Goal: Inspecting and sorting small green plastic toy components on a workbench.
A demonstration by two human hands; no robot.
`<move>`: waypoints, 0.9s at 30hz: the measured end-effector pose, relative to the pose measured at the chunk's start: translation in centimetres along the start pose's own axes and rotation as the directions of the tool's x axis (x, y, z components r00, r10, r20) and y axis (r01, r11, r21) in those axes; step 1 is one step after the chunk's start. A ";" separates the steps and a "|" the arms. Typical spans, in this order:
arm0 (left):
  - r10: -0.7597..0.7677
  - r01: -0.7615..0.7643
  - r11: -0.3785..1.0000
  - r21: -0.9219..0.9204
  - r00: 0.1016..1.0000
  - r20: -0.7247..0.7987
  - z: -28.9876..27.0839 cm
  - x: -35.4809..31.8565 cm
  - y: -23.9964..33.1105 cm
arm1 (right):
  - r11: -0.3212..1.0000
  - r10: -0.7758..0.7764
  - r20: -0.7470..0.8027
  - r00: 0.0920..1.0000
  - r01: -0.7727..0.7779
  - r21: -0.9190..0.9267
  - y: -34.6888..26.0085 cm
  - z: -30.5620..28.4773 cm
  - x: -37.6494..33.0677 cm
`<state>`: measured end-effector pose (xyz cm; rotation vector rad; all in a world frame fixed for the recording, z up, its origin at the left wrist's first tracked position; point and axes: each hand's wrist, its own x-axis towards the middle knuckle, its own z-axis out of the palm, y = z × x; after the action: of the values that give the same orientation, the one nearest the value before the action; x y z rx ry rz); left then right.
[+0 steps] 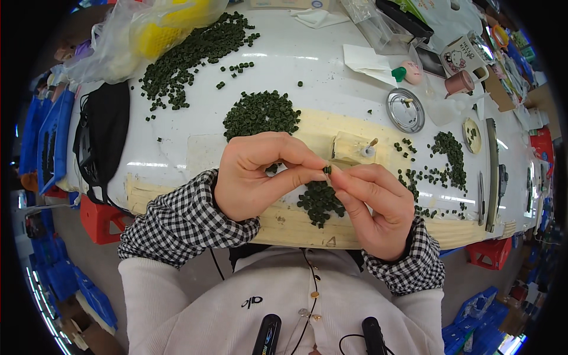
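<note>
A small dark green part (327,169) sits between the fingertips of both hands, above the table's near edge. My left hand (257,171) pinches it from the left with thumb and forefinger. From the right, my right hand (378,207) closes thumb and forefinger against it; a thin pale bit shows just below, too small to name. Beneath the hands lies a small pile of like green parts (320,204). A larger heap (260,114) stands just beyond my left hand, partly hidden by it. Beyond the fingertips is a yellowish block (349,148) with a short upright peg.
More green parts form a far-left pile (195,56) beside a plastic bag (118,44) and a scattered right-hand pile (449,157). A round metal lid (405,110), a white mug (463,56) and a pink cup (459,83) stand far right. A black bag (103,136) hangs at left.
</note>
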<state>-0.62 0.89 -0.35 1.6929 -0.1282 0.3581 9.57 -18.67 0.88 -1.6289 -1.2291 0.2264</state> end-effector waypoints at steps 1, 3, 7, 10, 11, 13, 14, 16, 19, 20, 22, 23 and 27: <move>-0.003 0.003 1.000 -0.006 1.000 0.001 0.0 0.0 0.0 | 1.000 -0.005 -0.003 1.000 0.005 -0.003 0.1 0.0 0.0; -0.019 0.019 1.000 -0.007 1.000 0.003 0.0 0.0 0.0 | 1.000 -0.013 -0.008 1.000 0.013 -0.006 0.2 0.0 0.0; -0.050 0.050 0.997 -0.053 0.999 -0.002 0.1 -0.1 0.1 | 1.000 -0.020 -0.012 1.000 0.020 -0.009 0.1 0.1 0.1; -0.054 0.054 0.997 -0.053 0.999 0.001 0.1 0.0 0.2 | 1.000 -0.016 -0.014 1.000 0.015 -0.016 0.0 0.1 0.1; -0.056 0.056 0.996 -0.064 0.998 0.000 0.1 0.0 0.1 | 1.000 -0.013 -0.015 1.000 0.012 -0.019 0.0 0.1 0.1; -0.063 0.063 0.995 -0.082 0.998 -0.006 0.2 0.0 0.0 | 0.999 -0.024 -0.015 1.000 0.024 -0.029 0.1 0.1 0.1; -0.058 0.058 0.995 -0.085 0.998 -0.005 0.2 0.0 0.0 | 0.999 -0.030 -0.015 0.999 0.029 -0.034 0.1 0.1 0.1; -0.050 0.050 0.995 -0.090 0.999 -0.006 0.1 -0.1 -0.1 | 0.999 -0.017 0.001 1.000 0.017 -0.027 -0.1 0.1 0.1; -0.034 0.035 0.995 -0.090 0.999 0.010 0.1 -0.1 -0.4 | 1.000 -0.016 0.003 1.000 0.016 -0.019 0.0 0.1 0.1; -0.030 0.031 0.997 -0.077 0.999 0.016 0.0 -0.1 -0.4 | 1.000 -0.018 0.001 1.000 0.018 -0.016 0.0 0.2 0.0; -0.022 0.024 0.998 -0.050 0.999 0.026 0.0 -0.1 -0.3 | 0.999 -0.020 0.006 1.000 0.021 -0.034 0.0 0.1 0.0; -0.038 0.039 0.998 -0.051 0.999 0.020 0.0 -0.1 -0.2 | 0.999 -0.021 0.009 1.000 0.022 -0.043 -0.1 0.1 0.0; -0.088 0.084 0.991 -0.105 0.996 -0.027 0.4 -0.1 0.0 | 0.993 -0.003 -0.043 0.999 -0.002 -0.116 -0.3 -0.9 0.3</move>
<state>-0.64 0.52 -0.44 1.5839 -0.0495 0.3082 10.15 -19.01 1.66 -1.7245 -1.2290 0.1206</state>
